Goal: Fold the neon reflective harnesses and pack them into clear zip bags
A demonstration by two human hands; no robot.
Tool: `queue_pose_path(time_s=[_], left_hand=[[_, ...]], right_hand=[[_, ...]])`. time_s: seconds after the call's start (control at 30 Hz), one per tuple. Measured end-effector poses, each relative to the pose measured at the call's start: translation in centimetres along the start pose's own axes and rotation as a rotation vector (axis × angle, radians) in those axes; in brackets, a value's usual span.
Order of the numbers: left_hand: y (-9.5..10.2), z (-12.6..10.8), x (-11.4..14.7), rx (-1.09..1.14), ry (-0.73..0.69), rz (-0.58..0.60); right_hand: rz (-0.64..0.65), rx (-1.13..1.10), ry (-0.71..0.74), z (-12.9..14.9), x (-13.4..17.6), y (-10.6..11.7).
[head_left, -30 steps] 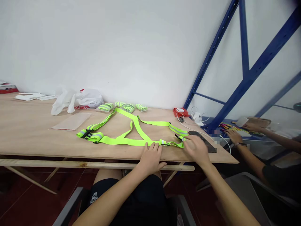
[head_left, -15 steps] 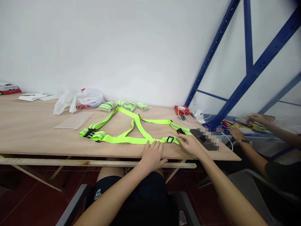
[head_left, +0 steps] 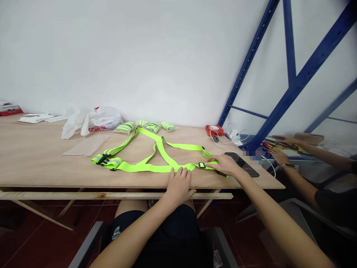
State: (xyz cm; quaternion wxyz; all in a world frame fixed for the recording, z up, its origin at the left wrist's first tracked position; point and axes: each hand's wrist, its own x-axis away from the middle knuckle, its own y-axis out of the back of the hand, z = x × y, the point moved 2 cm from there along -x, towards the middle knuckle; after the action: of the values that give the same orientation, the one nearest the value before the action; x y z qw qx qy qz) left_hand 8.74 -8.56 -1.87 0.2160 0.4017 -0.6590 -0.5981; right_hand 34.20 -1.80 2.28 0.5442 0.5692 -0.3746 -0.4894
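A neon-yellow reflective safety vest [head_left: 156, 168] made of elastic straps lies spread on the wooden table. Near the table's front edge, the fingers of my left hand [head_left: 179, 183] rest flat on its lower strap. My right hand [head_left: 223, 163] pinches the vest's right end, just right of a black slide adjuster [head_left: 201, 165]. A black buckle part [head_left: 222, 174] shows below those fingers, partly hidden by the hand. At the left end, a fastened black buckle [head_left: 102, 160] sits on folded grey-striped strap.
Bagged rolled vests [head_left: 152, 127], a white plastic bag [head_left: 107, 118] and a flat clear bag [head_left: 85, 145] lie behind and left. Beside my right hand is a phone [head_left: 245, 166]. A blue rack [head_left: 279, 108] stands right, with a co-worker's hands [head_left: 279, 156] beyond it.
My right hand has closed on the vest's right end and drawn it towards me; the black buckle there has moved nearer the front edge. My left hand stays on the strap.
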Motion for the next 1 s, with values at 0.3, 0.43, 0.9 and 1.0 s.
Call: queue_pose_path(time_s=[0.3,0.43,0.9,1.0], left_hand=[[0.3,0.3,0.2,-0.011,0.026,-0.011],[0.2,0.3,0.2,-0.014,0.03,-0.008],[0.1,0.3,0.3,-0.016,0.03,-0.007],[-0.1,0.4,0.2,-0.019,0.03,-0.015]], right_hand=[[-0.221,0.039,0.19,-1.8,4.0,-0.6],[-0.4,-0.134,-0.016,-3.7,4.4,-0.9],[-0.17,-0.894,-0.21,-5.4,1.4,1.1],[-0.016,-0.862,-0.195,-5.7,1.0,2.1]])
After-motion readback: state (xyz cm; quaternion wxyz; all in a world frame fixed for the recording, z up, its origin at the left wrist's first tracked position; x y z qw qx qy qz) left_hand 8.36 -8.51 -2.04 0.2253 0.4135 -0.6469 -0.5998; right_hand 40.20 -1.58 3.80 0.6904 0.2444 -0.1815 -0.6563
